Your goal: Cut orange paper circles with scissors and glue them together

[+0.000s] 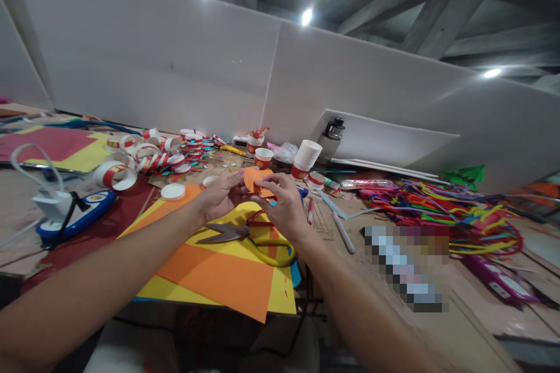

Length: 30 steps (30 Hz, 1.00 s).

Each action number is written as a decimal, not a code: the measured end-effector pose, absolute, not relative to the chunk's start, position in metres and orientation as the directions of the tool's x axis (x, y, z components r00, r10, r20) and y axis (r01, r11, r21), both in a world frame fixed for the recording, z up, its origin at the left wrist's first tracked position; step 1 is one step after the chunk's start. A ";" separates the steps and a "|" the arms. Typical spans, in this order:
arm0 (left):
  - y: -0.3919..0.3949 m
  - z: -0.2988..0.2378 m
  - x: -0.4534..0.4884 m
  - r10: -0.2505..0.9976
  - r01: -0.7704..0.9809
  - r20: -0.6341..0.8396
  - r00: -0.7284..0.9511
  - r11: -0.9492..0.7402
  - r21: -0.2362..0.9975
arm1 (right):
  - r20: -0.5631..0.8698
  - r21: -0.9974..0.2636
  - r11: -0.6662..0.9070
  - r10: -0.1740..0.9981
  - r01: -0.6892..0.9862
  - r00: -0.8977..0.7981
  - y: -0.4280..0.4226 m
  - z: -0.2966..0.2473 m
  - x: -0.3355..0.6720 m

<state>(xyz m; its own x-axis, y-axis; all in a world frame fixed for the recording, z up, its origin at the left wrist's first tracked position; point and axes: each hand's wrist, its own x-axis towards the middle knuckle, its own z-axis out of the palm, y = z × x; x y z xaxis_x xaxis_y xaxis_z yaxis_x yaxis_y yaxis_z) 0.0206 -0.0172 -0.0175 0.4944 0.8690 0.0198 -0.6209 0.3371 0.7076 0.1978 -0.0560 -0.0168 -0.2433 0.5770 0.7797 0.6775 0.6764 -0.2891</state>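
Observation:
Both hands meet above the middle of the table around a small cut piece of orange paper (252, 179). My left hand (225, 193) grips its left edge between thumb and fingers. On the other side, my right hand (282, 201) pinches the same piece, its fingertips folded over the front. Just below lie scissors (227, 233) with yellow handles and spread blades, resting on sheets of yellow paper (175, 287) and orange paper (219, 271). A white round disc (172, 191) sits to the left of my left hand.
Behind the hands stand a paper cup (263, 157), a stack of paper cups (306, 157) and a dark bottle (331, 143). Cut cup rings (116, 176) and a blue power strip (81, 215) are at left. Colourful pipe cleaners (464, 215) and a purple device (499, 281) lie right.

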 end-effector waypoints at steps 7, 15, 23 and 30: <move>-0.018 -0.022 0.018 0.809 -0.585 0.063 0.584 0.366 0.724 | 0.671 -0.533 0.576 0.734 0.620 -0.106 -0.062 -0.009 0.195; -0.022 -0.020 0.018 0.767 -0.549 0.082 0.636 0.376 0.746 | 0.623 -0.547 0.541 0.773 0.639 -0.121 -0.060 -0.012 0.196; -0.016 -0.021 0.015 0.794 -0.567 0.035 0.607 0.402 0.719 | 0.464 -0.876 0.435 0.878 0.207 0.120 -0.054 -0.005 0.199; -0.017 -0.019 0.013 0.781 -0.567 0.086 0.619 0.368 0.737 | 0.332 -0.939 0.343 0.928 -0.035 0.171 -0.044 -0.010 0.203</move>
